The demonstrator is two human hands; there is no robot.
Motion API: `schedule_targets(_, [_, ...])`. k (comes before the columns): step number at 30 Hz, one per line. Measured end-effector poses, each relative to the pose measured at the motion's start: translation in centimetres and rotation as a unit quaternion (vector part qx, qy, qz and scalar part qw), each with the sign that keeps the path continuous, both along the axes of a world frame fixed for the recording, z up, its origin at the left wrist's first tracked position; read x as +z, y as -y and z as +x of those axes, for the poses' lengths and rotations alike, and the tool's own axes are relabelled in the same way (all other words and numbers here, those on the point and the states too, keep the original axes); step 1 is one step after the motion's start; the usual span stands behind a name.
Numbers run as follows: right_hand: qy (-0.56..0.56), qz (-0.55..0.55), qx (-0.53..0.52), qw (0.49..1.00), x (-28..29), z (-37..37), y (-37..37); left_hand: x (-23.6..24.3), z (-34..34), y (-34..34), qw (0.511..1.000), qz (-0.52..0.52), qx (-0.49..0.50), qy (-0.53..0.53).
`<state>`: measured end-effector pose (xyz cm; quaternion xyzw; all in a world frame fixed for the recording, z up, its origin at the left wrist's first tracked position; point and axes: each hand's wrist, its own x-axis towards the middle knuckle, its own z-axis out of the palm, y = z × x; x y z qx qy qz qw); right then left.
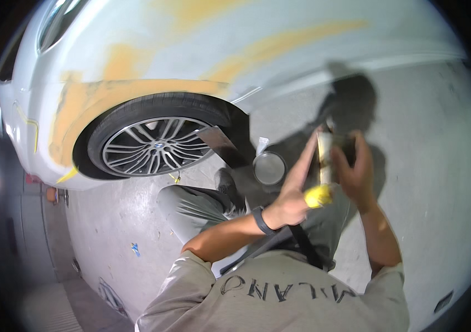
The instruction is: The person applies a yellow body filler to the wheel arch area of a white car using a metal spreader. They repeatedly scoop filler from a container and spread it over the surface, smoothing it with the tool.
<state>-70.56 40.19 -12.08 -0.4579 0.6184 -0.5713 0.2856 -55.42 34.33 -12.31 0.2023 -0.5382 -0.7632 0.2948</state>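
Note:
In front of my body, both hands are raised close together over the floor. My left hand (293, 199) is closed around a flat, pale scraper-like tool (324, 157) with a bright yellow end (318, 196); its fingers stretch along the side. Opposite it, my right hand (356, 171) pinches a dark flat piece (346, 147) against or beside that tool; blur hides its exact kind. Left of the hands, a round grey tin (269, 167) sits low near my legs, with a small white tube (262, 145) just beyond it.
A pale car body (152, 39) with orange filler patches (130, 83) fills the far side. Its wheel (159, 145) is at the left, near a tilted brownish plate (219, 145). My bent knee (185, 205) is close by. A blue scrap (135, 249) lies on the floor.

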Motion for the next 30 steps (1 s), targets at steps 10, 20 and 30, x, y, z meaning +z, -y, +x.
schedule_targets(10, [0.038,-0.042,0.080,0.995,-5.0,-0.1,-1.8,-1.6,0.0,0.9,0.991,-0.121,0.061,-0.005])
schedule_targets(20, [-0.376,0.004,0.105,0.920,-5.2,-10.4,-3.1,-1.2,5.3,3.4,0.975,-0.156,-0.114,0.108])
schedule_targets(30, [-0.299,-0.016,0.175,0.938,-4.9,-8.0,-3.5,1.1,5.1,2.8,0.998,-0.020,-0.019,0.054])
